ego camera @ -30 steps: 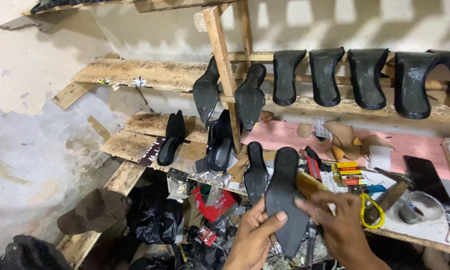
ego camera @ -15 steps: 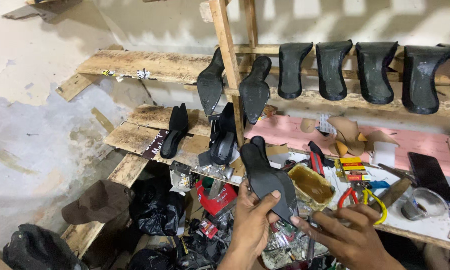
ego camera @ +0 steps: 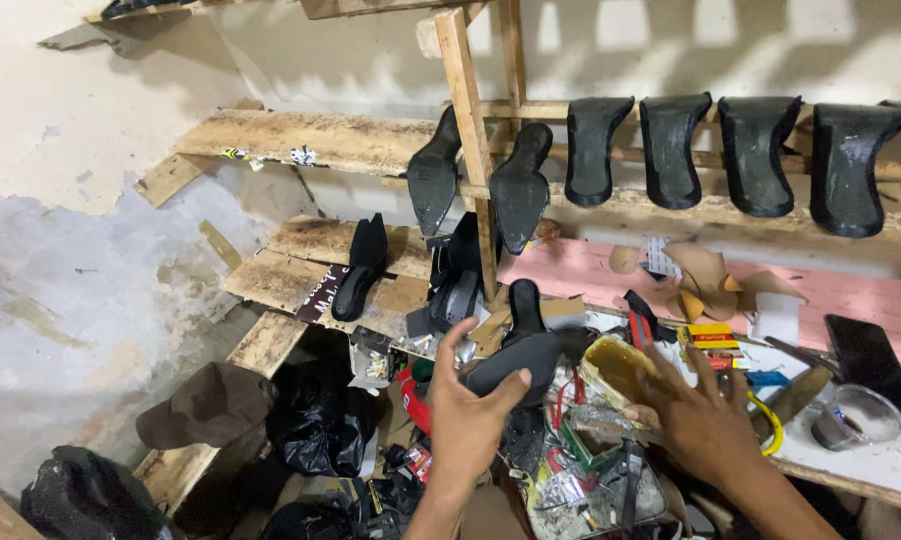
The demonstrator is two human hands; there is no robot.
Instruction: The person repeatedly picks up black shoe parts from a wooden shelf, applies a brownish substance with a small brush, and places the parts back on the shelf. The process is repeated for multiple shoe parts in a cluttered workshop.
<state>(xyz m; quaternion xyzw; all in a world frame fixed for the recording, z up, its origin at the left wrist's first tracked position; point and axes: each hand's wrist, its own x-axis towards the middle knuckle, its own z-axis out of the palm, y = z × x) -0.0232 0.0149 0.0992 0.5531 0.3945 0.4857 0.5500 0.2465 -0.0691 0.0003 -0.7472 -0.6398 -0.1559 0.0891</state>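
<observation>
My left hand grips a black shoe sole by its wide front end, holding it over the cluttered bench edge with its narrow heel end pointing up and away. My right hand is off the sole, fingers spread, resting beside a tin of yellow glue. Two pointed black soles lean against a wooden post just behind.
A row of black soles stands on the upper plank shelf. The pink bench top holds leather scraps, a dark phone, a small box and tools. Black bags and a brown hat lie below left.
My right hand has let go of the sole and moved right to the glue tin. My left hand alone now holds the sole, turned more level and lower.
</observation>
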